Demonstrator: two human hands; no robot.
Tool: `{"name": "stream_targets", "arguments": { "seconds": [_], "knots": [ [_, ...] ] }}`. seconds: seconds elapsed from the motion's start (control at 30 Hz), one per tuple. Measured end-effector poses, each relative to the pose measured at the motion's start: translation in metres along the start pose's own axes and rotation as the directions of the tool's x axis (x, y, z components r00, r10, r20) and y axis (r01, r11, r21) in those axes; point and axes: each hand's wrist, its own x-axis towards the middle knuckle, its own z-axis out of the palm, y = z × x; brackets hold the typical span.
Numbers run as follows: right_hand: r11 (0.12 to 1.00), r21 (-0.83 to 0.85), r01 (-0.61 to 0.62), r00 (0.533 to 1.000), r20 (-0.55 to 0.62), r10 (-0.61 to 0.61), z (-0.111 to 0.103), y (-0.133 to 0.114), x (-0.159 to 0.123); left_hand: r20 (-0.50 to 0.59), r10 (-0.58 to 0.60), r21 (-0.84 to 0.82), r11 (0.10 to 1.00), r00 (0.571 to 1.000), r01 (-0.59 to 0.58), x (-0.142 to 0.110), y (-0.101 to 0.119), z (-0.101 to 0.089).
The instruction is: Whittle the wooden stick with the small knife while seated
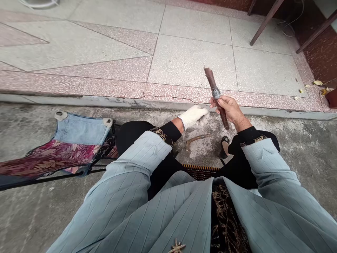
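My right hand [231, 109], bare, grips a short brown wooden stick [211, 79] with its fingers wrapped around the lower half. Silvery wire [216, 93] is wound in a tight band around the stick's middle, just above my fingers. The stick tilts, its rough top end leaning to the left. Close by on the left is my left hand [195, 116] in a white knitted glove, its fingers curled closed near the stick but apart from it. Whatever those fingers may hold is too small to make out. A bent twig [197, 139] lies on the concrete below.
A folding chair [79, 130] with denim and floral cloth stands at my left. Ahead runs a raised tiled step [195, 59]. Wooden furniture legs [265, 23] stand at the back right, with yellowish scraps [317, 83] nearby. A woven seat edge [200, 168] shows beneath me.
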Motion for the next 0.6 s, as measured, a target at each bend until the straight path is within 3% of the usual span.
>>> {"name": "stream_targets", "arguments": {
  "seconds": [0.07, 0.17, 0.3, 0.43, 0.6],
  "knots": [
    [1.0, 0.027, -0.002, 1.0, -0.03, 0.003, 0.0, 0.002, 0.001, -0.025, 0.0, -0.127, 0.992, 1.0, -0.003, 0.001, -0.003, 0.002],
    [0.995, 0.097, -0.003, 0.991, -0.131, 0.015, -0.004, 0.005, 0.004, -0.04, 0.092, -0.247, 0.964, 0.995, -0.099, 0.0, -0.005, 0.002],
    [0.988, 0.154, -0.026, 0.965, -0.253, 0.065, -0.012, 0.009, 0.008, 0.049, 0.224, -0.387, 0.903, 0.973, -0.188, -0.001, -0.005, 0.0],
    [0.987, 0.158, -0.021, 0.963, -0.263, 0.063, -0.017, 0.012, 0.009, 0.066, 0.301, -0.485, 0.843, 0.951, -0.233, -0.004, -0.003, 0.0],
    [0.958, 0.286, -0.025, 0.966, -0.239, 0.097, -0.017, 0.015, 0.011, 0.058, 0.298, -0.479, 0.846, 0.953, -0.235, -0.008, -0.001, 0.002]
  ]
}}
